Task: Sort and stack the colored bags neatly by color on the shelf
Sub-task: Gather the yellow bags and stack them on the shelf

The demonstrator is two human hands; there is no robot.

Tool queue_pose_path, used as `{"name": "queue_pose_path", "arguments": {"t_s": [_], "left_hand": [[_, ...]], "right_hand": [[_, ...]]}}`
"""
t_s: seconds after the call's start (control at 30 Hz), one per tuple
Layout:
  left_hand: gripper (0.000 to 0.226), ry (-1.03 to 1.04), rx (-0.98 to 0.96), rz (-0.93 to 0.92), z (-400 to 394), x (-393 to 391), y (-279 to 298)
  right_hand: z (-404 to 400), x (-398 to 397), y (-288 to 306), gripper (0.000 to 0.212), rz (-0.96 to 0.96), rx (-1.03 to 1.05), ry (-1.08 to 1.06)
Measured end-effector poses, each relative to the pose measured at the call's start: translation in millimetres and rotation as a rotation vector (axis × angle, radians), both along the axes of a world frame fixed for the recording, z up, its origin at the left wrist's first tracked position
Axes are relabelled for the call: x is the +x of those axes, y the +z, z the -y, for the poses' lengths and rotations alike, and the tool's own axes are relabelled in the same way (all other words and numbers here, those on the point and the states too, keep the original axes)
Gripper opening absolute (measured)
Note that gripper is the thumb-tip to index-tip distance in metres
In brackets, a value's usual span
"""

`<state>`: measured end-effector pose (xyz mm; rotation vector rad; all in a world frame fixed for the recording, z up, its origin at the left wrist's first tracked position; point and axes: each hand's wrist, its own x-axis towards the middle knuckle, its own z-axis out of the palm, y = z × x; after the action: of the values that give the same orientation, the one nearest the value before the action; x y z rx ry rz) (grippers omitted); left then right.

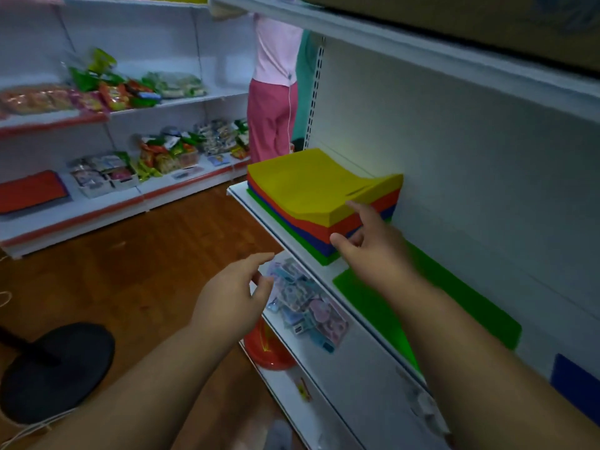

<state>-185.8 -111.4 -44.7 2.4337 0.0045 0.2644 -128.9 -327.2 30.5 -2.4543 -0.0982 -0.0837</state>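
Note:
A stack of folded bags (319, 196) sits on the white shelf (256, 209), layered yellow on top, then red, blue and green at the bottom. My right hand (373, 251) reaches toward the stack's near corner, fingers spread and holding nothing, its fingertip close to the yellow layer. Under my right forearm a single green bag (454, 300) lies flat on the shelf. A blue bag (574, 384) shows at the right edge. My left hand (233, 293) hovers in front of the shelf edge, fingers loosely curled and holding nothing.
A lower shelf (341, 368) holds small packaged items (305, 300) and a red bowl (266, 349) below it. A person in pink (272, 86) stands at the aisle's far end. Snack shelves (130, 131) line the left wall. A black round base (55, 368) stands on the wooden floor.

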Motion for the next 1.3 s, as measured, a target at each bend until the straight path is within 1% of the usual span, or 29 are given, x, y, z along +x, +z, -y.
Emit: {"name": "queue_pose_path", "arguments": {"t_s": [0.1, 0.2, 0.23, 0.27, 0.33, 0.37, 0.4, 0.47, 0.53, 0.6, 0.67, 0.77, 0.8, 0.9, 1.0, 1.07, 1.17, 1.3], "left_hand": [[0.038, -0.03, -0.114, -0.032, 3.0, 40.8, -2.0], [0.036, -0.107, -0.183, -0.108, 0.7, 72.2, 0.8], [0.036, -0.124, -0.238, -0.153, -2.3, 83.5, 1.7], [0.038, -0.13, -0.334, -0.211, -5.2, 94.8, 2.3], [0.042, -0.131, -0.644, -0.365, -8.8, 113.5, 1.2], [0.043, -0.134, -0.797, -0.438, -10.1, 120.7, -1.3], [0.045, -0.139, -0.911, -0.485, -12.0, 128.3, -5.2], [0.053, -0.137, -1.038, -0.507, -20.4, 146.2, -14.2], [0.056, -0.084, -1.074, -0.472, -34.3, 168.4, -21.9], [0.052, -0.023, -1.072, -0.432, -52.1, 189.5, -26.5], [0.046, -0.01, -1.06, -0.43, -70.5, 206.1, -27.2], [0.033, -0.099, -0.975, -0.465, -97.2, 223.7, -23.7], [0.029, -0.137, -0.931, -0.468, -105.2, 226.2, -21.1], [0.026, -0.296, -0.731, -0.489, -123.7, 220.3, -21.7], [0.032, -0.558, -0.549, -0.552, -128.2, 209.3, -16.4], [0.032, -0.699, -0.457, -0.552, -121.1, 201.7, -8.0], [0.016, -0.834, -0.348, -0.44, -100.9, 177.4, -5.3], [0.022, -0.916, -0.239, -0.204, -74.3, 137.7, -5.2]], "right_hand": [[-6.6, 41.9, -6.8, 0.078, -0.061, -0.003, 0.08], [-12.5, 76.4, -16.9, 0.078, -0.162, -0.026, 0.063], [-14.3, 81.2, -20.1, 0.075, -0.21, -0.047, 0.07], [-16.1, 82.3, -22.0, 0.071, -0.257, -0.059, 0.082], [-17.4, 80.4, -21.3, 0.06, -0.307, -0.04, 0.086], [-17.3, 78.4, -19.2, 0.052, -0.299, -0.031, 0.071], [-17.6, 76.2, -16.5, 0.044, -0.271, -0.036, 0.041], [-22.7, 71.2, -12.5, 0.029, -0.213, -0.039, -0.075], [-33.8, 62.6, -13.9, 0.021, -0.198, 0.022, -0.217], [-45.6, 52.1, -23.7, 0.015, -0.197, 0.066, -0.344], [-54.6, 39.9, -32.3, 0.005, -0.177, 0.097, -0.442], [-70.2, 19.9, -38.0, 0.03, -0.061, 0.157, -0.558], [-77.8, 13.3, -38.0, 0.035, -0.018, 0.166, -0.587], [-100.2, -11.0, -35.8, 0.036, 0.024, 0.118, -0.668], [-117.1, -46.0, -30.8, 0.034, 0.036, 0.081, -0.746], [-121.4, -68.3, -28.9, 0.035, 0.043, 0.042, -0.803], [-118.9, -102.9, -26.8, 0.038, 0.038, -0.016, -0.9], [-114.4, -161.5, -23.5, 0.038, 0.045, -0.066, -1.054]]}}
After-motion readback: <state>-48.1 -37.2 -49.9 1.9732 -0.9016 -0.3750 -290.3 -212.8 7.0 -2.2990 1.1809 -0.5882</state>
